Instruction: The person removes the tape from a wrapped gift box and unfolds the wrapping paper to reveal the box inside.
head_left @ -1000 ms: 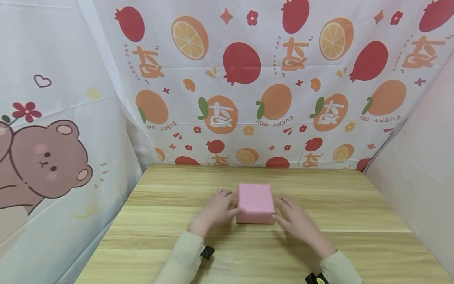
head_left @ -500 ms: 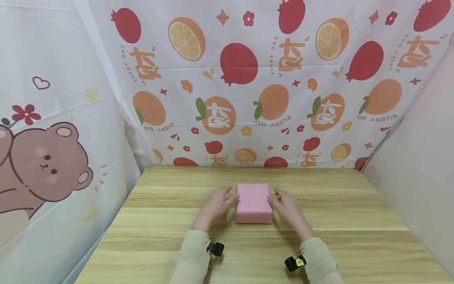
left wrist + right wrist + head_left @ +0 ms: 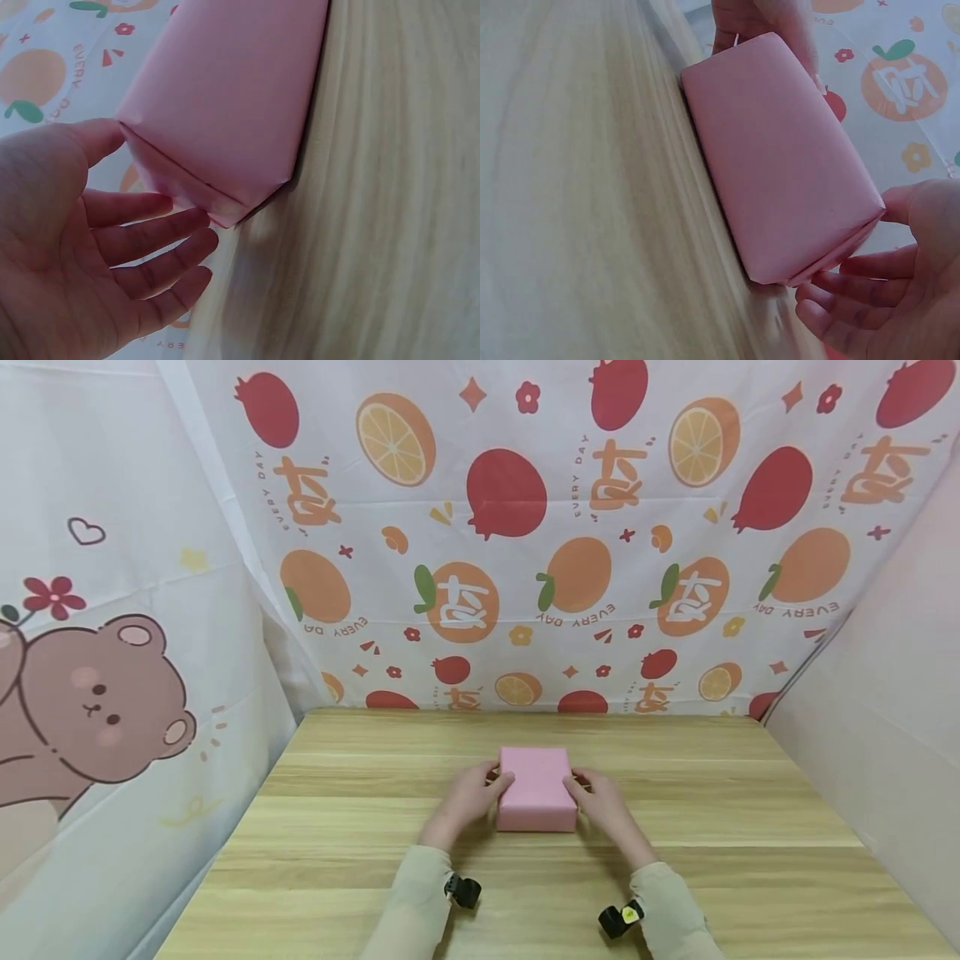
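Note:
A box wrapped in pink paper (image 3: 536, 781) lies on the wooden table, its folded paper ends facing left and right. At its left end, my left hand (image 3: 471, 793) grips it, thumb on the top edge and fingers against the folded side, as the left wrist view shows on the pink paper (image 3: 225, 97). My right hand (image 3: 602, 800) holds the opposite end the same way; the right wrist view has its thumb at the upper corner and bent fingers by the lower folds. The underside of the box (image 3: 772, 165) is hidden.
The wooden table (image 3: 337, 860) extends around the box on all sides. A fruit-print cloth (image 3: 510, 552) hangs behind the table's back edge. A white cloth with a bear (image 3: 105, 693) hangs on the left, and a plain pale wall (image 3: 885, 710) stands on the right.
Both hands first drew back from the box's front corners and rose along its sides. They have since closed in and now grip its left and right ends. The box stays in place.

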`<state>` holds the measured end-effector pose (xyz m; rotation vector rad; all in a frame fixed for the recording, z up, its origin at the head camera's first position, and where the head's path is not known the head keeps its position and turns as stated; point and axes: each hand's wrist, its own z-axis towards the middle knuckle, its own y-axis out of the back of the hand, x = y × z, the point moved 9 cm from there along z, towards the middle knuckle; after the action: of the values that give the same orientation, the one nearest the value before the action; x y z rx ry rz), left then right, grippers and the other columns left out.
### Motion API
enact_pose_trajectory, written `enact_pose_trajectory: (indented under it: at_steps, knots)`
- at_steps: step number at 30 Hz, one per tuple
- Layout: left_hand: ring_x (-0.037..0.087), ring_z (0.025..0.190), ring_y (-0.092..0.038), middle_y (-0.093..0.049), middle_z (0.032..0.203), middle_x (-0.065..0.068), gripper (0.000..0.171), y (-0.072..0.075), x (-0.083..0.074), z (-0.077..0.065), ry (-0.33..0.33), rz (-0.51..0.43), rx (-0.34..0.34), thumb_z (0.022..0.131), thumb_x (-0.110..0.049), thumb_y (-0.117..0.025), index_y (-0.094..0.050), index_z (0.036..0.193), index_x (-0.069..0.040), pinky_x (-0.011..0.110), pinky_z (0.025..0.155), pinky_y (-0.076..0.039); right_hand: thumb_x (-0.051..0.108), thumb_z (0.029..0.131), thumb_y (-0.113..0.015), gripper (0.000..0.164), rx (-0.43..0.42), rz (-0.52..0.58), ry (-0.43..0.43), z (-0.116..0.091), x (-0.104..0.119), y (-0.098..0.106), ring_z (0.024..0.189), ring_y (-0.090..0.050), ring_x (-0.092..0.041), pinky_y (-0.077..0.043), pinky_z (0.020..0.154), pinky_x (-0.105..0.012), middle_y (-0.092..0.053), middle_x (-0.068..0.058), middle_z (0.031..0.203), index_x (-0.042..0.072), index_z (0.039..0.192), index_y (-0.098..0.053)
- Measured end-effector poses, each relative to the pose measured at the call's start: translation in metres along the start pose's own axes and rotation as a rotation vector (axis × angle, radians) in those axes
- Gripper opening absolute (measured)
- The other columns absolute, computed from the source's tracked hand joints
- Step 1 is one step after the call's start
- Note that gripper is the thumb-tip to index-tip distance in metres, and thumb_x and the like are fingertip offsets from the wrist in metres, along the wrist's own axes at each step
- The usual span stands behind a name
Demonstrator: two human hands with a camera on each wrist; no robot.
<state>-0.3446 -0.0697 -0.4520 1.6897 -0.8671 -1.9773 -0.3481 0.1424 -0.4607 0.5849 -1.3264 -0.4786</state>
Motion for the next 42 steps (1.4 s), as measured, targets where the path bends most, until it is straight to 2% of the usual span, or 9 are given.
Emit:
enact_pose_trajectory:
  at_steps: [6, 13, 19, 26, 30, 33, 38, 42]
  knots:
    - [0.031, 0.106, -0.065, -0.068, 0.115, 0.019, 0.052, -0.002, -0.003, -0.001, -0.037, -0.011, -0.017, 0.1, -0.035, -0.053, -0.053, 0.135, 0.003, 0.045, 0.092, -0.054, 0.026, 0.097, -0.058, 0.043, -0.009, 0.013, -0.002, -0.003, 0.003, -0.002, 0.107, -0.065, -0.036, -0.052, 0.095, -0.049, -0.067, -0.023, 0.116, -0.007, 0.126, -0.059]
    - [0.03, 0.106, -0.065, -0.067, 0.117, 0.018, 0.05, -0.003, -0.004, -0.001, -0.023, -0.051, -0.01, 0.099, -0.034, -0.054, -0.053, 0.135, 0.002, 0.046, 0.093, -0.053, 0.028, 0.098, -0.057, 0.046, -0.014, 0.006, -0.019, -0.004, 0.003, -0.002, 0.112, -0.063, -0.035, -0.05, 0.098, -0.049, -0.066, -0.022, 0.12, -0.005, 0.129, -0.058]
    - [0.028, 0.108, -0.063, -0.063, 0.124, 0.017, 0.051, 0.001, -0.008, -0.002, -0.019, -0.111, -0.03, 0.099, -0.031, -0.055, -0.048, 0.14, -0.001, 0.044, 0.093, -0.053, 0.029, 0.098, -0.057, 0.048, -0.022, 0.063, -0.029, -0.002, 0.004, -0.001, 0.114, -0.062, -0.034, -0.049, 0.101, -0.048, -0.064, -0.021, 0.124, -0.004, 0.133, -0.055]
    - [0.024, 0.106, -0.062, -0.061, 0.129, 0.015, 0.052, 0.009, -0.014, -0.004, -0.004, -0.178, -0.081, 0.1, -0.031, -0.055, -0.045, 0.143, -0.003, 0.038, 0.088, -0.054, 0.025, 0.097, -0.058, 0.046, -0.069, 0.132, 0.002, -0.003, 0.013, 0.006, 0.111, -0.064, -0.034, -0.053, 0.096, -0.046, -0.066, -0.023, 0.121, -0.005, 0.132, -0.055]
    - [0.025, 0.104, -0.064, -0.064, 0.126, 0.015, 0.046, 0.015, -0.019, -0.005, -0.023, -0.233, -0.13, 0.099, -0.029, -0.055, -0.051, 0.137, -0.003, 0.035, 0.085, -0.056, 0.022, 0.097, -0.06, 0.043, -0.11, 0.189, 0.028, -0.003, 0.018, 0.011, 0.11, -0.065, -0.035, -0.055, 0.093, -0.045, -0.066, -0.023, 0.121, -0.004, 0.131, -0.057]
    - [0.027, 0.103, -0.067, -0.065, 0.125, 0.016, 0.04, 0.02, -0.021, -0.004, -0.045, -0.27, -0.184, 0.099, -0.028, -0.056, -0.056, 0.13, -0.004, 0.037, 0.084, -0.058, 0.025, 0.097, -0.059, 0.041, -0.129, 0.251, 0.017, -0.003, 0.018, 0.014, 0.111, -0.064, -0.034, -0.056, 0.091, -0.042, -0.066, -0.022, 0.122, -0.001, 0.129, -0.058]
    - [0.029, 0.105, -0.069, -0.067, 0.122, 0.017, 0.036, 0.023, -0.019, -0.005, -0.035, -0.347, -0.246, 0.098, -0.033, -0.057, -0.062, 0.12, -0.004, 0.038, 0.083, -0.058, 0.033, 0.098, -0.057, 0.038, -0.161, 0.316, -0.026, -0.003, 0.013, 0.018, 0.105, -0.067, -0.031, -0.057, 0.083, -0.03, -0.068, -0.02, 0.117, 0.002, 0.12, -0.063]
    - [0.031, 0.107, -0.069, -0.068, 0.119, 0.018, 0.034, 0.024, -0.015, -0.004, -0.007, -0.407, -0.281, 0.097, -0.036, -0.058, -0.064, 0.108, -0.004, 0.038, 0.084, -0.059, 0.03, 0.1, -0.054, 0.037, -0.195, 0.437, -0.051, -0.002, 0.009, 0.019, 0.103, -0.068, -0.03, -0.057, 0.09, -0.039, -0.066, -0.024, 0.115, -0.005, 0.11, -0.064]
